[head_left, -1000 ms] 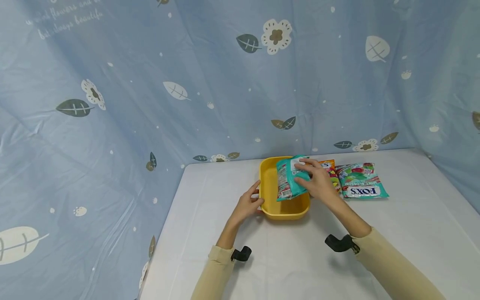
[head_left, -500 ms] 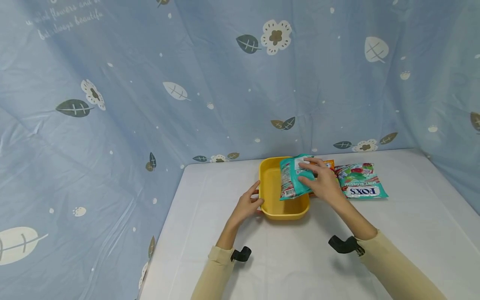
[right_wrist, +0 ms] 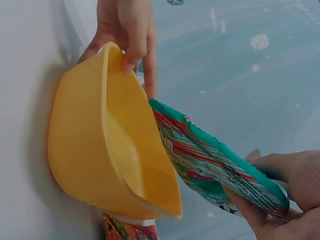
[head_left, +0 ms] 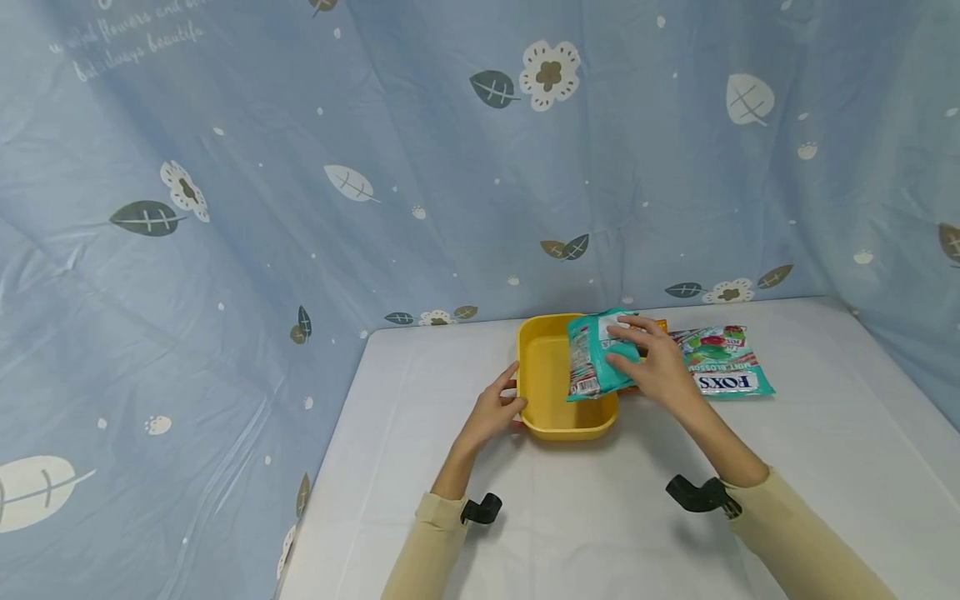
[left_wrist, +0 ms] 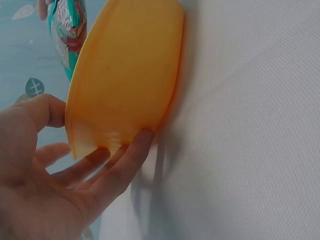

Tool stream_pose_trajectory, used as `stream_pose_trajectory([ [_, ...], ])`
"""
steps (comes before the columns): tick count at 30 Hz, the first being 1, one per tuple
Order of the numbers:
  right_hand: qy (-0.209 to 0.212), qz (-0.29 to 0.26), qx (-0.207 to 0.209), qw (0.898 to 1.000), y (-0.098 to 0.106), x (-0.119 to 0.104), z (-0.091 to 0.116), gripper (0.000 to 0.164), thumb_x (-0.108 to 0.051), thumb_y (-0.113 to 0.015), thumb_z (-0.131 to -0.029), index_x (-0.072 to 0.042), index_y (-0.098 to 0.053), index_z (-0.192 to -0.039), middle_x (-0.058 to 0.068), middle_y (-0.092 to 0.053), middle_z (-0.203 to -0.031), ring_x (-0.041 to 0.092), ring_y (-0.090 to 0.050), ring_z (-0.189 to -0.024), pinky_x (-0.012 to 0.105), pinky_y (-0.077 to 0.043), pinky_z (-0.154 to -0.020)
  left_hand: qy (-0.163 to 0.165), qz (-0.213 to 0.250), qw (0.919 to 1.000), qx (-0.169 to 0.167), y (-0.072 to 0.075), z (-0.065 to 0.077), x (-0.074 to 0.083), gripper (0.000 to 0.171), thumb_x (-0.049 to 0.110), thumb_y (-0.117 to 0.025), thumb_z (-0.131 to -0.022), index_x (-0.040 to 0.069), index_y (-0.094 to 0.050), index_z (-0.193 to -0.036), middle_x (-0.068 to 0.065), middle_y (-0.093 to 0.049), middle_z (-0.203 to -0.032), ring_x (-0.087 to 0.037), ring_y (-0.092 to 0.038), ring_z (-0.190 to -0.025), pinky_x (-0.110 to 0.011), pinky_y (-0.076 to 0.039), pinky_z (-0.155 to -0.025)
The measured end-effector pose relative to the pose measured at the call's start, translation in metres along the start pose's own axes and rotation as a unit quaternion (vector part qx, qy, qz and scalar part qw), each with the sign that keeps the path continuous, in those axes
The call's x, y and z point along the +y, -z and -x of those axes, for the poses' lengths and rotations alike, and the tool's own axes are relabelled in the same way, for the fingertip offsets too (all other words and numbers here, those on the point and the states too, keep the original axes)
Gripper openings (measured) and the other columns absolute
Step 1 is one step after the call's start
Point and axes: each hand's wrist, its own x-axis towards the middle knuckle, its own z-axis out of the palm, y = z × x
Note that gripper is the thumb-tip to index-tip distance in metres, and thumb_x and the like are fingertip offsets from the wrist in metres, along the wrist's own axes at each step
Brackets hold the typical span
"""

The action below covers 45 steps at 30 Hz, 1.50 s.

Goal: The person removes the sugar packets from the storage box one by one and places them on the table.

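Note:
A yellow plastic basin (head_left: 547,411) stands on the white table. My left hand (head_left: 492,414) grips its left side, with fingers against the outer wall and a digit over the rim in the right wrist view. My right hand (head_left: 656,364) pinches a teal candy bag (head_left: 590,360) above the basin's right part. In the right wrist view that bag (right_wrist: 210,160) is tilted beside the basin's opening. Part of its surface is covered by my right fingers.
Right of the basin lies a second teal candy bag (head_left: 722,358) marked FOX'S, beside an orange candy bag (head_left: 662,325) mostly hidden by my right hand. A blue patterned curtain (head_left: 450,167) hangs behind the table (head_left: 420,400).
My right hand and the teal candy bag have shifted a little to the right, from over the basin's middle toward its right rim. The left hand and basin hold still.

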Motion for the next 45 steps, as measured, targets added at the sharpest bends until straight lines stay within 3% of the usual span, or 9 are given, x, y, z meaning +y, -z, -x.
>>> stream_pose_trajectory([
  [8,0.002,0.001,0.008,1.0,0.006,0.005,0.003,0.043,-0.014,-0.071,-0.089,-0.003,-0.063,-0.13,0.02,-0.046,-0.145,0.044,-0.047,-0.128,0.059,-0.052,-0.096,-0.003,-0.004,1.0,-0.001,0.001,0.001,0.004,0.071,0.015,-0.06,-0.092,0.025,-0.03,-0.155,-0.016,-0.053,-0.137,-0.03,-0.064,-0.116,-0.035,-0.064,-0.073],
  [17,0.008,0.005,0.018,1.0,0.012,0.008,0.008,0.042,-0.012,-0.072,-0.088,-0.002,-0.064,-0.129,0.021,-0.048,-0.142,0.041,-0.054,-0.12,0.057,-0.054,-0.092,0.001,0.01,0.9999,-0.005,0.0,0.003,0.002,0.069,0.015,-0.06,-0.093,0.027,-0.03,-0.155,-0.018,-0.052,-0.138,-0.031,-0.064,-0.114,-0.042,-0.063,-0.074],
  [28,0.009,0.003,0.016,1.0,0.018,0.01,0.015,0.043,-0.012,-0.071,-0.089,-0.001,-0.062,-0.13,0.021,-0.047,-0.143,0.041,-0.051,-0.123,0.058,-0.052,-0.093,-0.002,-0.004,1.0,-0.004,0.0,0.004,0.003,0.069,0.017,-0.06,-0.093,0.027,-0.031,-0.155,-0.015,-0.053,-0.137,-0.029,-0.065,-0.113,-0.04,-0.064,-0.074],
  [33,0.014,0.014,0.022,1.0,0.02,0.014,0.019,0.043,-0.013,-0.071,-0.089,-0.002,-0.063,-0.13,0.019,-0.048,-0.142,0.04,-0.052,-0.121,0.035,-0.055,-0.089,-0.006,-0.007,0.9999,-0.006,0.0,0.004,0.005,0.069,0.016,-0.059,-0.093,0.025,-0.03,-0.155,-0.016,-0.053,-0.137,-0.029,-0.065,-0.114,-0.04,-0.063,-0.075],
  [36,0.015,0.017,0.026,0.999,0.022,0.017,0.021,0.042,-0.015,-0.071,-0.089,-0.003,-0.063,-0.129,0.019,-0.048,-0.142,0.039,-0.053,-0.12,0.035,-0.055,-0.089,-0.006,-0.008,0.9999,-0.006,0.0,0.004,0.005,0.069,0.016,-0.059,-0.093,0.024,-0.029,-0.156,-0.015,-0.053,-0.137,-0.029,-0.065,-0.113,-0.04,-0.063,-0.074],
  [38,0.017,0.016,0.028,0.999,0.023,0.018,0.023,0.042,-0.014,-0.071,-0.089,-0.002,-0.063,-0.129,0.02,-0.049,-0.141,0.04,-0.053,-0.119,0.045,-0.054,-0.089,-0.005,-0.008,0.9999,-0.007,0.0,0.004,0.005,0.069,0.016,-0.059,-0.093,0.024,-0.029,-0.156,-0.016,-0.053,-0.137,-0.028,-0.065,-0.113,-0.04,-0.064,-0.074],
  [41,0.02,0.016,0.031,0.999,0.026,0.018,0.026,0.042,-0.014,-0.071,-0.089,-0.002,-0.064,-0.128,0.02,-0.049,-0.141,0.04,-0.054,-0.117,0.026,-0.054,-0.088,-0.007,-0.011,0.9999,-0.005,-0.001,0.004,0.005,0.069,0.017,-0.059,-0.093,0.024,-0.03,-0.155,-0.016,-0.053,-0.137,-0.028,-0.065,-0.112,-0.039,-0.064,-0.073],
  [43,0.024,0.015,0.034,0.999,0.028,0.019,0.027,0.041,-0.013,-0.072,-0.088,-0.001,-0.064,-0.127,0.021,-0.049,-0.14,0.04,-0.055,-0.115,0.007,-0.045,-0.084,-0.007,-0.013,0.9999,-0.004,0.0,0.004,0.005,0.069,0.017,-0.059,-0.093,0.024,-0.03,-0.155,-0.016,-0.054,-0.137,-0.028,-0.066,-0.112,-0.038,-0.064,-0.073],
  [45,0.025,0.016,0.036,0.999,0.029,0.02,0.028,0.041,-0.013,-0.072,-0.088,-0.002,-0.065,-0.127,0.021,-0.049,-0.14,0.04,-0.056,-0.114,-0.005,-0.032,-0.079,-0.006,-0.014,0.9999,-0.003,0.0,0.004,0.005,0.069,0.017,-0.059,-0.093,0.024,-0.03,-0.155,-0.016,-0.054,-0.137,-0.028,-0.065,-0.113,-0.037,-0.064,-0.072],
])
